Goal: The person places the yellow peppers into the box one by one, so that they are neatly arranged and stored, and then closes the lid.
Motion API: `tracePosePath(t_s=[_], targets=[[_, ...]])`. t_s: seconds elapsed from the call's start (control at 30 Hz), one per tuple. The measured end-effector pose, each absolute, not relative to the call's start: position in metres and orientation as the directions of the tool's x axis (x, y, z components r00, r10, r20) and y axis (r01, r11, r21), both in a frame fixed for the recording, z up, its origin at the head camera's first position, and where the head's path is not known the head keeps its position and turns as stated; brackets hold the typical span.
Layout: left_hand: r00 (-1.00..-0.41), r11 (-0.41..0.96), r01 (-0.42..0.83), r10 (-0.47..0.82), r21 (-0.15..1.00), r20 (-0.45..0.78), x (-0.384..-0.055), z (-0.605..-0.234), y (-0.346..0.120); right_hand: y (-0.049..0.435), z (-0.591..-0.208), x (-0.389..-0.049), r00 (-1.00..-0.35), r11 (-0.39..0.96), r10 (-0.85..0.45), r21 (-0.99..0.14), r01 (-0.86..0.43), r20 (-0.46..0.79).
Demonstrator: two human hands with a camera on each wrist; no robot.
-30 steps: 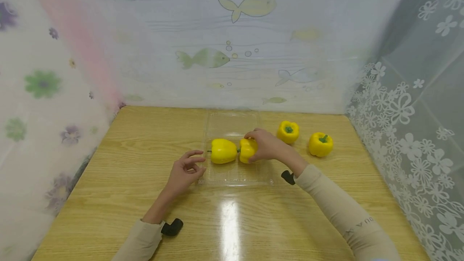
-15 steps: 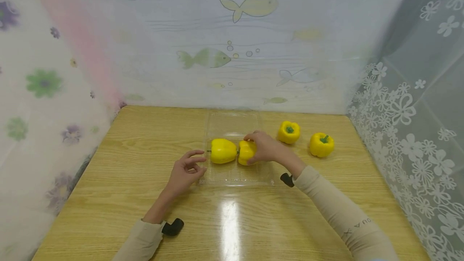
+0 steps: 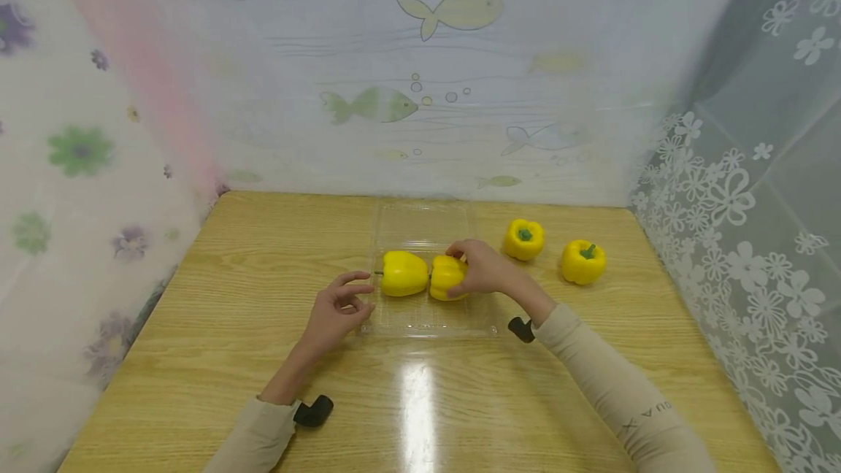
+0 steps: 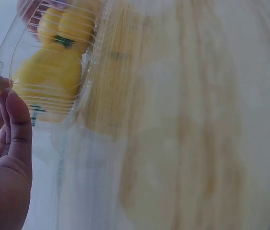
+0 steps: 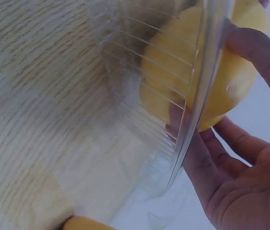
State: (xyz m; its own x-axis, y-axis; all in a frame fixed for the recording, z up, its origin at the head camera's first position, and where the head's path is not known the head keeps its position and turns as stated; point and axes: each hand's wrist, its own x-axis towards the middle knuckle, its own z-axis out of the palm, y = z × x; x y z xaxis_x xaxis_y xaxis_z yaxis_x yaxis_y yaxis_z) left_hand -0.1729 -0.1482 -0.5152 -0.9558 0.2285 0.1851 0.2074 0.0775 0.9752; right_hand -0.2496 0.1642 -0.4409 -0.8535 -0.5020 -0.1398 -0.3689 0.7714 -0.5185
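A clear plastic clamshell box (image 3: pixel 420 328) lies unfolded on the table, its lid (image 3: pixel 423 223) spread toward the wall. My left hand (image 3: pixel 333 316) pinches the box's left rim between thumb and fingers, as the left wrist view shows. One yellow bell pepper (image 3: pixel 404 274) lies on its side in the box, its green stem pointing left. Right of it is a second yellow bell pepper (image 3: pixel 447 277), gripped by my right hand (image 3: pixel 482 267). Thumb and fingers span this pepper inside the box in the right wrist view; the palm hides its right end.
Two more yellow bell peppers stand upright on the wooden table (image 3: pixel 263 254): a nearer-in pepper (image 3: pixel 523 240) behind my right forearm and an outer pepper (image 3: pixel 582 262) farther right. A fish-print curtain (image 3: pixel 420 115) hangs along the table's back edge.
The pepper in my right hand has shifted slightly left and toward me, close against the first pepper. My left hand stays at the box rim.
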Motion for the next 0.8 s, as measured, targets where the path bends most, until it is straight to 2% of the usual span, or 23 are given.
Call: tracePosePath(t_s=[0.4,0.8], targets=[[-0.96,0.084,0.193,0.222,0.978,0.17,-0.172,-0.513,-0.148,0.177,-0.444,-0.251,-0.816,0.674,-0.557,-0.657,-0.337,-0.153],[-0.96,0.09,0.196,0.221,0.976,0.173,-0.172,-0.513,-0.148,0.179,-0.442,-0.249,-0.777,0.649,-0.609,-0.664,-0.372,-0.16]])
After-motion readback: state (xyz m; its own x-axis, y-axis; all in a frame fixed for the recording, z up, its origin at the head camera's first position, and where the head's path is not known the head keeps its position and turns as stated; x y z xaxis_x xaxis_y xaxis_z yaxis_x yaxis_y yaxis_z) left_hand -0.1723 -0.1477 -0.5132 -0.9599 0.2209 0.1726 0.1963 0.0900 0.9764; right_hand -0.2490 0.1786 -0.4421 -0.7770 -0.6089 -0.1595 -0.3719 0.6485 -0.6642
